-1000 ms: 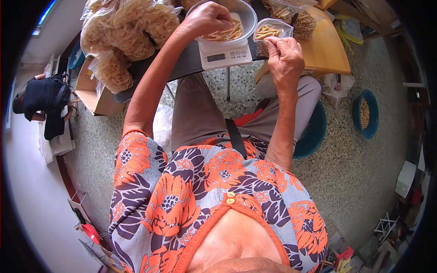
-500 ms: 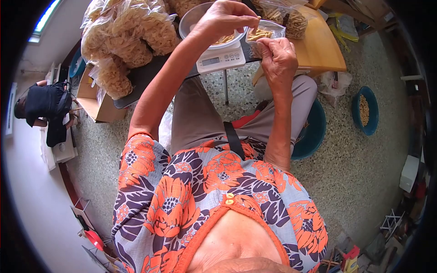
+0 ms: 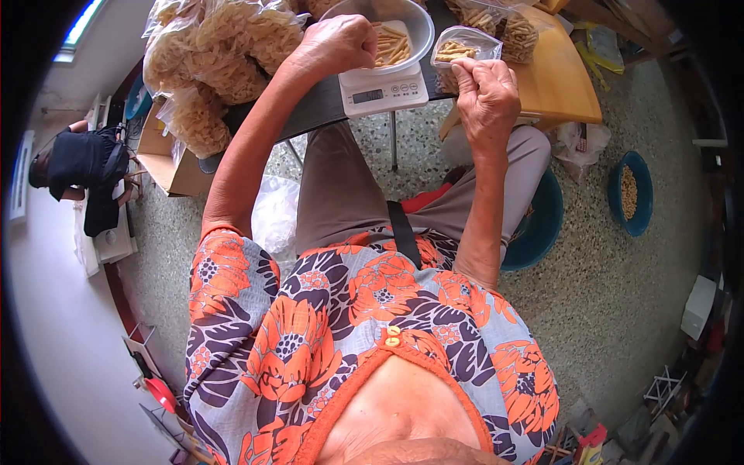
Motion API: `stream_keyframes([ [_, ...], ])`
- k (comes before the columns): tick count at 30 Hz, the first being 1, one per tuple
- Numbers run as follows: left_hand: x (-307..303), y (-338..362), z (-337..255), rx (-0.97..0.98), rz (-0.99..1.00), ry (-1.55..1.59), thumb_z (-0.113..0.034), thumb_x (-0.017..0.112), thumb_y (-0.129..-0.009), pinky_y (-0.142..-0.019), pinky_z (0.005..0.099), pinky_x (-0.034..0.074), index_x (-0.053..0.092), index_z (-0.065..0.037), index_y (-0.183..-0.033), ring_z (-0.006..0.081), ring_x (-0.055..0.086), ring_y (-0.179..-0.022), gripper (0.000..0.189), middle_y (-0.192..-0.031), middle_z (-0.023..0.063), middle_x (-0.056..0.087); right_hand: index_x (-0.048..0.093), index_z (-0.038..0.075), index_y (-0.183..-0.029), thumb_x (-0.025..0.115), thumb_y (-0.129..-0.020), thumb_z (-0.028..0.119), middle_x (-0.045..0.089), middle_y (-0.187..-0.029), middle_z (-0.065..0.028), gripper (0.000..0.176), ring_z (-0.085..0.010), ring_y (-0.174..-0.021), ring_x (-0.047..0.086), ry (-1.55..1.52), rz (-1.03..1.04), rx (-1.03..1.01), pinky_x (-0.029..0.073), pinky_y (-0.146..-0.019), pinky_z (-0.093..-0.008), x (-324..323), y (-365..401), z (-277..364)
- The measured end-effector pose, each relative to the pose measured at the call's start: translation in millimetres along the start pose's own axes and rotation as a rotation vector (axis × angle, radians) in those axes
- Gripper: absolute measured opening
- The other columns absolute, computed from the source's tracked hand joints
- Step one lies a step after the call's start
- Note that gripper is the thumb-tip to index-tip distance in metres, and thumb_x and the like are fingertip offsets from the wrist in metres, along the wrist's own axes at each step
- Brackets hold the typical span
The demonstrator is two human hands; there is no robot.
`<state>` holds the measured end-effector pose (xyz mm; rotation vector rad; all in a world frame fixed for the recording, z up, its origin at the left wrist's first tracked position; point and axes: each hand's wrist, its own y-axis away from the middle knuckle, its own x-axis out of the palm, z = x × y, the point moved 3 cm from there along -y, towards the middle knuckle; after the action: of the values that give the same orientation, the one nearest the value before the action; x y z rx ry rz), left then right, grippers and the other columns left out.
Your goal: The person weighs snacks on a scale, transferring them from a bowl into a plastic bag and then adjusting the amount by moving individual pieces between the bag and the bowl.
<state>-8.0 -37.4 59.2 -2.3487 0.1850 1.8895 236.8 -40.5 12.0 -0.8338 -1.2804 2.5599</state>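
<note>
My left hand (image 3: 335, 45) is at the left side of a clear plastic bowl (image 3: 422, 35), its fingers curled closed. Whatever they may hold is hidden. Short tan stick snacks (image 3: 392, 46) lie in the bowl, which stands on a white digital scale (image 3: 384, 91). To the right, my right hand (image 3: 488, 97) pinches the near edge of a small clear plastic bag (image 3: 487, 48). The bag's mouth gapes, and more of the same sticks (image 3: 456, 51) show inside it.
Large bags of pale, flaky pieces (image 3: 225, 54) crowd the left of the dark table (image 3: 314, 116). Filled stick bags (image 3: 518, 37) lie by a yellow wooden stool (image 3: 562, 77). Teal basins (image 3: 546, 225) sit on the floor. A person in dark clothes (image 3: 77, 172) is far left.
My left hand has moved left and down from above the small bag to the bowl. My right hand keeps its pinch on the bag. The whole view has shifted slightly.
</note>
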Motion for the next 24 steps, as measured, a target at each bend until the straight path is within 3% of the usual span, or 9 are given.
stream_keyframes([
  [5,10,-6,-3,-0.045,0.027,-0.129,-0.023,0.079,-0.071,-0.080,0.0422,0.055,0.077,-0.013,-0.085,0.0287,0.071,-0.092,0.018,-0.090,0.0082,0.073,0.080,0.008,-0.094,0.082,-0.083,0.015,0.069,-0.086,-0.0076,0.013,-0.0275,-0.084,0.065,0.020,0.006,-0.002,0.054,-0.078,-0.0401,-2,-1,-3],
  [24,17,-11,1,0.020,0.001,-0.074,-0.023,0.078,-0.071,-0.080,0.0428,0.056,0.077,-0.012,-0.082,0.0299,0.071,-0.091,0.015,-0.089,0.0100,0.072,0.081,0.007,-0.094,0.082,-0.083,0.015,0.070,-0.088,-0.0077,0.013,-0.0278,-0.085,0.065,0.016,0.029,-0.001,0.054,-0.079,-0.0400,2,0,1],
])
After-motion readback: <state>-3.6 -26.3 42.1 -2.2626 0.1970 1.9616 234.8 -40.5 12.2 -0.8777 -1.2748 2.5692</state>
